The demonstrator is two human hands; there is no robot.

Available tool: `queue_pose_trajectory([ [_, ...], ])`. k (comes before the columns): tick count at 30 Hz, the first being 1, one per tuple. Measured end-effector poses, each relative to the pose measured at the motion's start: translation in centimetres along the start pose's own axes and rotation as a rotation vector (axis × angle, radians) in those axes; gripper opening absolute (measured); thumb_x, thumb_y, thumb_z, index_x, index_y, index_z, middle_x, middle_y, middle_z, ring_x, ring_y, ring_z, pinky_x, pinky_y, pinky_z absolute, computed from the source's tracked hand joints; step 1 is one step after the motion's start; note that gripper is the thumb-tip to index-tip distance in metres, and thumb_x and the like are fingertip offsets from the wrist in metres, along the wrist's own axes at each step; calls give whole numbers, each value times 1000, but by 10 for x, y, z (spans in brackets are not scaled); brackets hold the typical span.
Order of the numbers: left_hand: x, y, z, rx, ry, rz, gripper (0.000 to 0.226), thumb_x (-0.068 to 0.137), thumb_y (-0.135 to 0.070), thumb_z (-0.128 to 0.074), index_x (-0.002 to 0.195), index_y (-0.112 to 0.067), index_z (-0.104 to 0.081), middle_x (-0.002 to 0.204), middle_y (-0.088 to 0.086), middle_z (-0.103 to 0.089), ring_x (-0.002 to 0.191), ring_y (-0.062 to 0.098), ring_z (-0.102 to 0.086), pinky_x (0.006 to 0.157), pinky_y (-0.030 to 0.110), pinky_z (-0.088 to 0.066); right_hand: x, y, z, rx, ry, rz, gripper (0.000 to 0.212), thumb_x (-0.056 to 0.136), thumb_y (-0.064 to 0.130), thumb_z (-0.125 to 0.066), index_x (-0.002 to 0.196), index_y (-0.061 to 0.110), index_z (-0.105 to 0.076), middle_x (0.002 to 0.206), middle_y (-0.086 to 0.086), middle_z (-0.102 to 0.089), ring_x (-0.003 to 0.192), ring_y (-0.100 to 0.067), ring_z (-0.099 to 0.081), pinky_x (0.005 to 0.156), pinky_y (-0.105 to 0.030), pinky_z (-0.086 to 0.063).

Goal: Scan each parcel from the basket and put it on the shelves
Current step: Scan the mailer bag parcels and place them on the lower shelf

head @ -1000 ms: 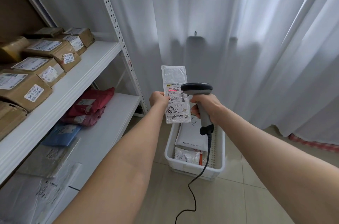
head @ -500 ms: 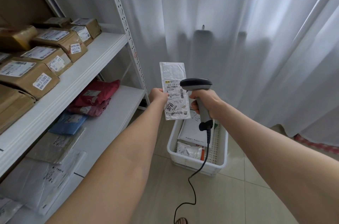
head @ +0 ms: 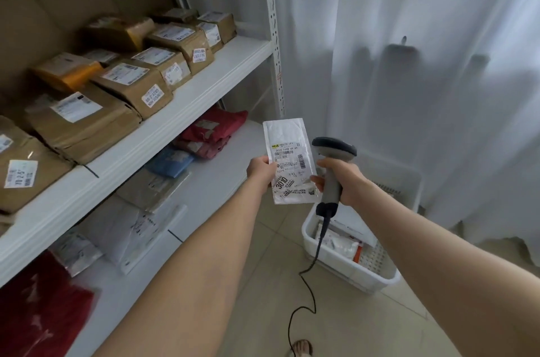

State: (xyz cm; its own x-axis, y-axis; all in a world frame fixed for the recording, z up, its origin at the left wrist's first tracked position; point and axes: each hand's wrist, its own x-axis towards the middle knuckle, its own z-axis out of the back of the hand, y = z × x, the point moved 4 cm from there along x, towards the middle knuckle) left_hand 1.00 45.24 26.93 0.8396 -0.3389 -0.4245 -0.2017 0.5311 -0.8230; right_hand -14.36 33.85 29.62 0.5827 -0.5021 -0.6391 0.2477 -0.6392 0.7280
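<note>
My left hand (head: 260, 168) pinches the left edge of a small white padded parcel (head: 289, 160), held upright with its printed label facing me. Just to its right, my right hand (head: 340, 181) grips the handle of a grey corded barcode scanner (head: 333, 169), whose head sits level with the label. Below on the floor stands the white plastic basket (head: 350, 272), holding a few more white parcels. The white metal shelves (head: 163, 122) fill the left side.
Brown taped boxes (head: 131, 84) line the upper shelf. Red (head: 216, 134), blue (head: 171, 162) and grey soft bags lie on the lower shelf, with bare board (head: 222, 178) near its right end. A white curtain (head: 409, 49) hangs behind. The scanner cable (head: 304, 292) trails over the tiled floor.
My view has turned left toward the shelves, so more boxes show. Both hands, parcel and scanner have kept their grip and shifted right in view, away from above the basket.
</note>
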Motion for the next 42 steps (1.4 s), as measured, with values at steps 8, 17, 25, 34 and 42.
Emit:
queue_pose_trajectory([
  [8,4,48,67,-82,33,57,16,96,-8,-49,101,-11,-64,109,16,-69,90,27,-67,76,35,-56,14,-49,-73,-49,-10,-79,25,87,9,-67,107,6,-53,107,-20,-67,64,-27,-66,60,-34,-58],
  [17,-49,130,145,-163,7,192,34,93,2,-48,124,-10,-55,120,14,-64,101,29,-64,82,40,-55,-13,-133,-139,-173,100,-114,21,89,6,-64,108,0,-58,115,-27,-66,68,-29,-61,70,-40,-54],
  [25,-113,209,198,-161,-154,256,47,83,17,-41,120,-8,-57,121,15,-63,110,34,-60,88,43,-53,-68,-210,-175,-202,173,-158,15,87,8,-67,98,4,-57,100,-19,-59,64,-24,-58,61,-35,-54],
  [34,-131,279,271,-308,-333,324,41,85,17,-38,103,-15,-57,116,15,-64,107,35,-62,84,43,-55,-93,-276,-234,-195,227,-227,14,85,8,-69,88,9,-55,96,-12,-55,74,-30,-63,64,-33,-57],
  [42,-54,380,359,-318,-428,426,28,85,14,-45,85,-12,-55,95,12,-63,68,20,-56,62,30,-48,-55,-367,-324,-150,190,-310,14,85,3,-67,88,9,-55,101,-15,-56,57,-26,-64,44,-24,-54],
])
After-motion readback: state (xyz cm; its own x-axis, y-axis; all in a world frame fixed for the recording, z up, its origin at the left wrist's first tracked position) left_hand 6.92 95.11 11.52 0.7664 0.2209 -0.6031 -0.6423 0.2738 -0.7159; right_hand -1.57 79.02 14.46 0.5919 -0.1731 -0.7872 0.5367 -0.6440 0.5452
